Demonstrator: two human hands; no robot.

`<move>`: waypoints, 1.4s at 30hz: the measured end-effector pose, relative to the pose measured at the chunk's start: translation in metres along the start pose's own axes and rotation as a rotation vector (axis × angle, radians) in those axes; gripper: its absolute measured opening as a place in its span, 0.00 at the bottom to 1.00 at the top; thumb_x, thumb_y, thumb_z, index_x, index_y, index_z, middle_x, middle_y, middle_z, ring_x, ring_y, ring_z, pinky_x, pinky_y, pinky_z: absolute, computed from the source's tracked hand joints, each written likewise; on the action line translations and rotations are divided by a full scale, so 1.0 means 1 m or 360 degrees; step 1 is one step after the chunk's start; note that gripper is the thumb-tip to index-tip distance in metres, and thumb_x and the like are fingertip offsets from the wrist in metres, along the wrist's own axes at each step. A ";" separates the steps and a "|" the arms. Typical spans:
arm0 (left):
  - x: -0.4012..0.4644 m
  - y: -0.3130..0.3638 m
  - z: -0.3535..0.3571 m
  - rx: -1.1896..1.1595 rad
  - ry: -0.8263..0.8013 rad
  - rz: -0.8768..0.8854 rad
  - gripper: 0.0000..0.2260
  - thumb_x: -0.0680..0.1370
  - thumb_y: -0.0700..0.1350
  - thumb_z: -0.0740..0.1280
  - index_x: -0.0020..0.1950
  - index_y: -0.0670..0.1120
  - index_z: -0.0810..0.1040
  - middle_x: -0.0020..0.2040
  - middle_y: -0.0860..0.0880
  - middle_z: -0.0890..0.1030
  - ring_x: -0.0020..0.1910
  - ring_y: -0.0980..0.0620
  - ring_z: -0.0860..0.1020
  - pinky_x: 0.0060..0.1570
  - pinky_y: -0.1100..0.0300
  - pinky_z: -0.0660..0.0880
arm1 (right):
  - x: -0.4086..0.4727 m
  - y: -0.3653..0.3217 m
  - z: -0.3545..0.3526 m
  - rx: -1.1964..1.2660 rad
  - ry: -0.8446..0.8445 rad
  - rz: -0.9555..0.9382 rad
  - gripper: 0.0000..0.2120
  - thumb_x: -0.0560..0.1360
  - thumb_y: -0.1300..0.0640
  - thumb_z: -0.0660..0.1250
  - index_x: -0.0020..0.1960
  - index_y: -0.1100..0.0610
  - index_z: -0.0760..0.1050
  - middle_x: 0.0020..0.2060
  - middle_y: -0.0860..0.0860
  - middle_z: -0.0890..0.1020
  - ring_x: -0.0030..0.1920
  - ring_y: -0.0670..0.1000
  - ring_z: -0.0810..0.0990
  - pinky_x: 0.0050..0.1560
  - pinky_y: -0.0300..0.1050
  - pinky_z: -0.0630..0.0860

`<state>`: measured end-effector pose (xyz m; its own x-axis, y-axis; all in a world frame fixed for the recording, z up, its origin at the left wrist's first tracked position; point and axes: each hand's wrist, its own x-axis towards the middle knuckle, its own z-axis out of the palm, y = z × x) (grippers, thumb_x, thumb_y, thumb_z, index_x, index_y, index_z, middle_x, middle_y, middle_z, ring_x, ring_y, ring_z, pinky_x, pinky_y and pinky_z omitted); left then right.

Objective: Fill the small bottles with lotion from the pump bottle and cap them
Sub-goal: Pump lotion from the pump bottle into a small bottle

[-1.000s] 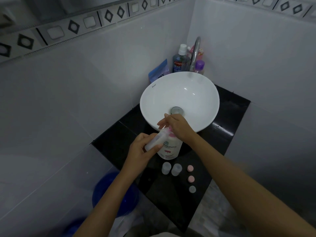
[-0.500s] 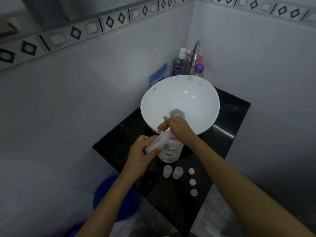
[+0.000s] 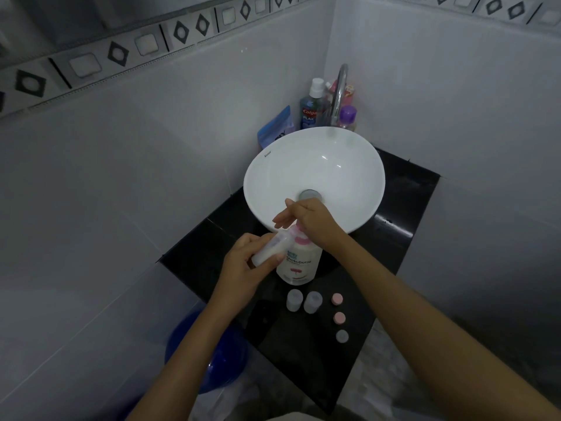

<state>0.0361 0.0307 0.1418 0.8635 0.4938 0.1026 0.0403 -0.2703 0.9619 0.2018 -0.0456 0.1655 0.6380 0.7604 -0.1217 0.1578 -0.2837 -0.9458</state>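
The pump bottle [image 3: 299,262] stands on the black tabletop [image 3: 394,238], just before the basin [image 3: 314,177]. The right hand [image 3: 306,218] presses its pump, fingers straight, grip released. The left hand [image 3: 243,268] grasps a tilted small bottle [image 3: 270,249] at the spout. Two small bottles [image 3: 303,300] and three caps [image 3: 338,317] lie nearer than the pump bottle.

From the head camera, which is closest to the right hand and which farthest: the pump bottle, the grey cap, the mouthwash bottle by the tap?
1. Pump bottle: directly under the right hand, which rests on its pump top.
2. Grey cap: on the black counter, nearest the person, last in the row of caps.
3. Mouthwash bottle: behind the white basin, in the corner by the tap.
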 end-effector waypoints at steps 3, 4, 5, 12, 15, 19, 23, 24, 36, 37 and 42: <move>-0.001 -0.004 0.002 0.0036 -0.0005 -0.0028 0.14 0.72 0.53 0.69 0.56 0.67 0.75 0.45 0.51 0.74 0.43 0.64 0.75 0.43 0.74 0.71 | -0.001 0.006 0.004 0.0009 0.0006 0.0113 0.21 0.81 0.55 0.56 0.43 0.64 0.83 0.36 0.52 0.84 0.42 0.47 0.79 0.35 0.29 0.74; -0.002 -0.004 0.002 0.0035 -0.0001 -0.0037 0.14 0.72 0.54 0.68 0.55 0.67 0.74 0.46 0.51 0.74 0.44 0.64 0.75 0.43 0.74 0.71 | -0.002 0.006 0.004 -0.0003 -0.0007 0.0119 0.20 0.81 0.55 0.56 0.43 0.64 0.83 0.37 0.53 0.84 0.42 0.47 0.79 0.35 0.29 0.74; -0.002 -0.003 0.002 0.0026 0.0003 -0.0041 0.14 0.71 0.56 0.68 0.56 0.67 0.74 0.46 0.51 0.74 0.44 0.64 0.75 0.43 0.74 0.71 | -0.002 0.004 0.003 -0.0028 -0.0028 0.0109 0.20 0.81 0.54 0.56 0.43 0.63 0.83 0.38 0.54 0.85 0.42 0.46 0.79 0.38 0.30 0.74; 0.001 0.005 -0.001 -0.0008 0.0024 0.0002 0.18 0.70 0.57 0.68 0.59 0.61 0.75 0.48 0.48 0.74 0.45 0.63 0.75 0.44 0.73 0.73 | -0.001 -0.010 -0.004 -0.0021 -0.0006 -0.0030 0.21 0.81 0.55 0.56 0.44 0.66 0.83 0.41 0.59 0.85 0.46 0.53 0.81 0.59 0.45 0.73; 0.001 0.002 -0.001 -0.0011 0.0018 -0.0009 0.17 0.70 0.56 0.68 0.59 0.61 0.75 0.48 0.49 0.75 0.46 0.62 0.75 0.44 0.72 0.73 | 0.000 -0.003 0.001 0.0025 0.0075 -0.0055 0.21 0.81 0.57 0.55 0.42 0.65 0.83 0.38 0.56 0.84 0.41 0.49 0.80 0.55 0.41 0.74; 0.000 -0.004 0.002 0.0051 -0.0008 -0.0025 0.14 0.71 0.55 0.68 0.56 0.65 0.75 0.47 0.51 0.74 0.45 0.63 0.75 0.44 0.73 0.72 | 0.000 0.008 0.005 0.0042 0.0056 0.0026 0.20 0.81 0.57 0.56 0.41 0.64 0.83 0.36 0.54 0.84 0.44 0.50 0.81 0.50 0.40 0.75; -0.001 -0.001 0.001 0.0053 0.0003 -0.0039 0.15 0.70 0.57 0.68 0.56 0.64 0.75 0.47 0.51 0.74 0.45 0.64 0.75 0.44 0.73 0.72 | 0.000 0.007 0.005 0.0043 0.0046 0.0035 0.20 0.81 0.56 0.57 0.42 0.64 0.83 0.35 0.54 0.84 0.42 0.48 0.81 0.55 0.43 0.74; 0.000 0.001 0.000 0.0043 0.0010 -0.0031 0.16 0.70 0.56 0.68 0.57 0.62 0.75 0.47 0.51 0.74 0.45 0.64 0.75 0.44 0.73 0.72 | 0.001 0.003 0.003 0.0072 0.0042 0.0020 0.20 0.81 0.56 0.57 0.42 0.64 0.83 0.36 0.55 0.84 0.41 0.48 0.81 0.54 0.42 0.75; 0.001 -0.004 0.000 0.0033 -0.0009 -0.0015 0.14 0.72 0.52 0.69 0.57 0.63 0.75 0.46 0.53 0.73 0.44 0.66 0.74 0.43 0.75 0.71 | -0.003 0.004 0.006 0.0056 0.0064 0.0090 0.21 0.81 0.56 0.55 0.42 0.66 0.83 0.41 0.60 0.85 0.41 0.48 0.80 0.42 0.38 0.72; 0.000 -0.004 0.000 0.0026 -0.0011 -0.0028 0.14 0.72 0.53 0.69 0.56 0.63 0.75 0.46 0.53 0.74 0.44 0.66 0.74 0.43 0.75 0.71 | -0.004 0.004 0.007 0.0055 0.0063 0.0092 0.21 0.81 0.57 0.56 0.42 0.66 0.83 0.39 0.58 0.85 0.40 0.47 0.79 0.40 0.37 0.70; -0.001 0.002 -0.002 -0.0009 0.0015 -0.0020 0.18 0.70 0.56 0.68 0.59 0.59 0.76 0.47 0.52 0.74 0.45 0.65 0.75 0.43 0.74 0.72 | -0.003 -0.005 0.001 0.0060 0.0005 0.0043 0.20 0.81 0.56 0.56 0.45 0.66 0.83 0.43 0.61 0.85 0.45 0.51 0.81 0.52 0.39 0.74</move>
<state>0.0346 0.0314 0.1440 0.8583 0.5046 0.0927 0.0482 -0.2592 0.9646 0.1982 -0.0452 0.1706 0.6441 0.7508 -0.1462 0.1123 -0.2819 -0.9529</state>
